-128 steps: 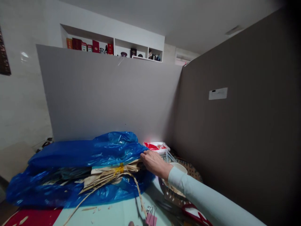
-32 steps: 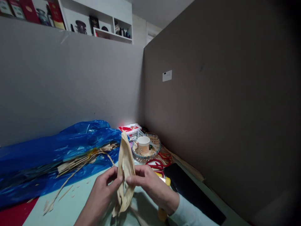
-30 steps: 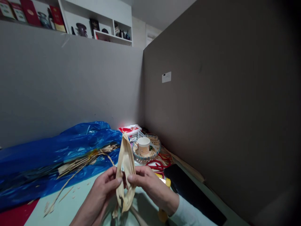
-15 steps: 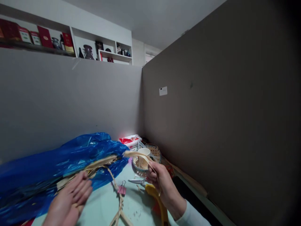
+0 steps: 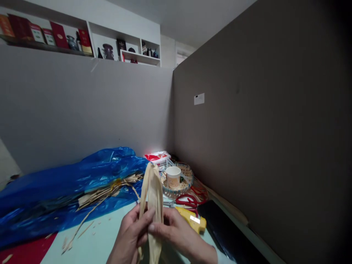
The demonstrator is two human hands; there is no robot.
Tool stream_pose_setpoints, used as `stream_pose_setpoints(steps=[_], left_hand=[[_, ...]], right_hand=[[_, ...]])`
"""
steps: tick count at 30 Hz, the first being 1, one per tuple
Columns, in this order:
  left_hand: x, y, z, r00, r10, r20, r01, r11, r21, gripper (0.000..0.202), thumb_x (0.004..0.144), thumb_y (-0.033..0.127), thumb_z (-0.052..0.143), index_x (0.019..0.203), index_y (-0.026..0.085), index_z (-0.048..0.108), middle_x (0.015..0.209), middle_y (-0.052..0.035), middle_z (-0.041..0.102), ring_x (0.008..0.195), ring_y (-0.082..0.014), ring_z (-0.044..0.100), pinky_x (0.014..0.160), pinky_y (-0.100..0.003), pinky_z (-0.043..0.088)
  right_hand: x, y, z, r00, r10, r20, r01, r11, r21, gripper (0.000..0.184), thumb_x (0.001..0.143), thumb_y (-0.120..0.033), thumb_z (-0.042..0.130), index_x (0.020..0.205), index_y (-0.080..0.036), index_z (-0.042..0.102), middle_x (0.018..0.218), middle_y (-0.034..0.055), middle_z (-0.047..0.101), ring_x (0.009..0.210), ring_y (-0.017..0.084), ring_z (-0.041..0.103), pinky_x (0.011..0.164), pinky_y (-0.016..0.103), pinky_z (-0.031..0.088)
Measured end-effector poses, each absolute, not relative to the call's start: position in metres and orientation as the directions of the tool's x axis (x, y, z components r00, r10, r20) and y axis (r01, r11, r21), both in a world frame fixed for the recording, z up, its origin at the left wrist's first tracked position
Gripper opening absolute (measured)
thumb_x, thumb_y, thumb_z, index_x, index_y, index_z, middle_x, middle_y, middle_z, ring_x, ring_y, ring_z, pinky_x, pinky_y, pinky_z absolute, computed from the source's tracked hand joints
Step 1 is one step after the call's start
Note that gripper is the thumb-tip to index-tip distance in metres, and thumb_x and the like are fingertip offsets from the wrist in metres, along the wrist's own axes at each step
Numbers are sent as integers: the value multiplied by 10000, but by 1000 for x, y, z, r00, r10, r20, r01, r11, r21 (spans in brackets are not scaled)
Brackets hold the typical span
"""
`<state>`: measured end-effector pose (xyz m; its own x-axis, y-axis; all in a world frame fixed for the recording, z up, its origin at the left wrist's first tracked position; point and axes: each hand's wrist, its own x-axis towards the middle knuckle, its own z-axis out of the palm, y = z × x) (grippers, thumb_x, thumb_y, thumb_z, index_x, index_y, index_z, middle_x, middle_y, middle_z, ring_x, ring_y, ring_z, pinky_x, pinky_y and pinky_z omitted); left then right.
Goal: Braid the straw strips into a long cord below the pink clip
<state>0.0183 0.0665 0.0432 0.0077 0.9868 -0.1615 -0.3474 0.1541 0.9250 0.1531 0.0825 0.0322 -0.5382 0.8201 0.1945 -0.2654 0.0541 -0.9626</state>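
A pale, folded strip of dried husk (image 5: 154, 190) stands upright between my two hands. Its loop points up, and the lower ends hang below my fingers. My left hand (image 5: 133, 231) pinches the strip from the left with the thumb over its front. From the right, my right hand (image 5: 178, 231) has its thumb and fingers closed on the same strip. Just beyond my hands lie red-handled scissors (image 5: 187, 200), partly hidden, and a yellow tool (image 5: 189, 218) that looks like a glue gun. A thin pale cord (image 5: 134, 192) runs from the husk bundle (image 5: 101, 194) down behind my left hand.
A crumpled blue plastic bag (image 5: 68, 179) lies along the back left. In the woven basket (image 5: 180, 191) stands a paper cup (image 5: 173, 177), with a red-and-white packet (image 5: 158, 157) behind. A long black object (image 5: 228, 231) lies at the right, beside the dark partition (image 5: 247, 128).
My hands have come together at the middle; my left hand, open earlier, has closed on the husk strip. The strip has swung from lying sideways to upright. The view has shifted slightly.
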Motion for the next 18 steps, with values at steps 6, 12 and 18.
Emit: stream_pose_setpoints(steps=[6,12,18], left_hand=[[9,68,42,-9,992,-123,-257,116,959,408,616,389,844,914,156,691,734,-20,748,601,-177,657,573,-255,516],[8,67,48,10,996,-85,-133,85,988,416,663,374,812,989,141,702,819,-34,772,720,-203,677,640,-248,520],[5,69,49,26,998,-64,-41,65,997,419,682,379,783,1013,133,712,842,-49,781,730,-210,671,651,-256,522]], right_hand=[[156,88,34,-414,883,219,-270,110,-956,357,768,-399,728,1007,-133,725,887,63,685,833,212,619,789,310,454],[156,88,35,-343,930,132,-282,32,-959,248,725,-347,724,817,-116,735,738,24,648,690,151,556,711,274,430],[154,87,33,-331,940,78,-279,-19,-960,259,700,-351,736,803,-115,709,762,33,651,697,145,564,694,263,431]])
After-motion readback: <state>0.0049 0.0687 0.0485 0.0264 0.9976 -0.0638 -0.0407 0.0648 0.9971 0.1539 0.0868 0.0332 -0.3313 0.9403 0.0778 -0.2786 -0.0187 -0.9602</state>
